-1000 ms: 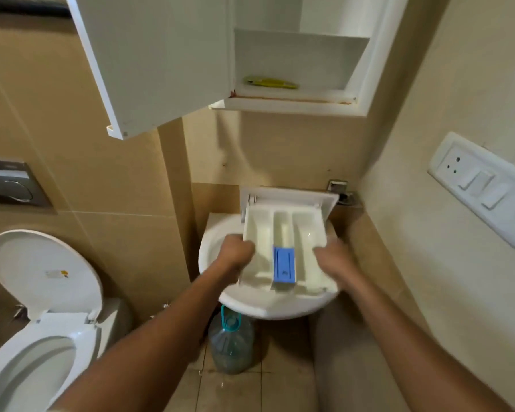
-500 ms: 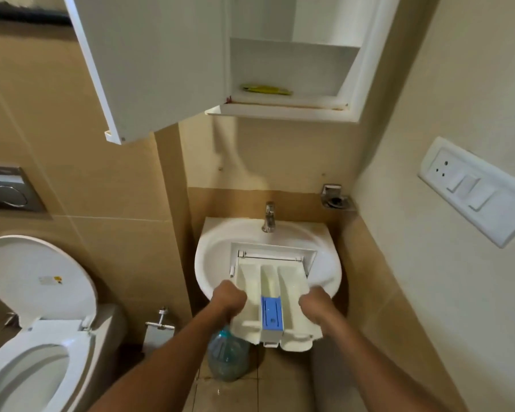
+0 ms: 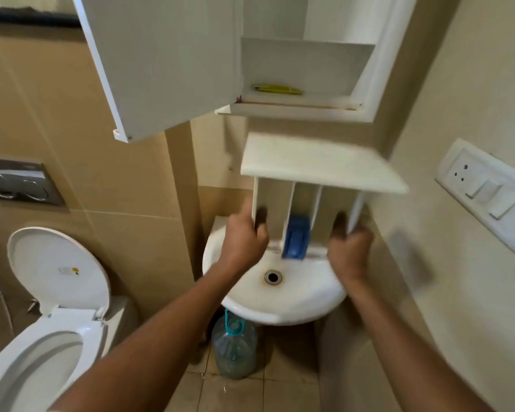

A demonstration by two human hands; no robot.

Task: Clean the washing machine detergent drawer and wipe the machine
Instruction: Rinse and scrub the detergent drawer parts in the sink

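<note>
The white detergent drawer (image 3: 315, 171) is held upright over the white washbasin (image 3: 283, 304), front panel at the top, open compartments facing me. A blue softener insert (image 3: 295, 242) sits in its middle compartment near the lower end. My left hand (image 3: 244, 236) grips the drawer's left wall, thumb inside the left compartment. My right hand (image 3: 350, 245) grips the right wall in the same way. The drawer's lower end is just above the basin bowl. The tap is hidden behind the drawer. No washing machine is in view.
An open wall cabinet (image 3: 304, 105) hangs right above the drawer, its door (image 3: 161, 63) swung out to the left. A toilet (image 3: 42, 337) with raised lid stands at the left. A clear water jug (image 3: 234, 346) sits under the basin. A switch plate (image 3: 488, 194) is on the right wall.
Both hands have swung the drawer from lying low and flat over the basin's front edge up to a steep, upright tilt; the basin drain is uncovered now, the tap is hidden.
</note>
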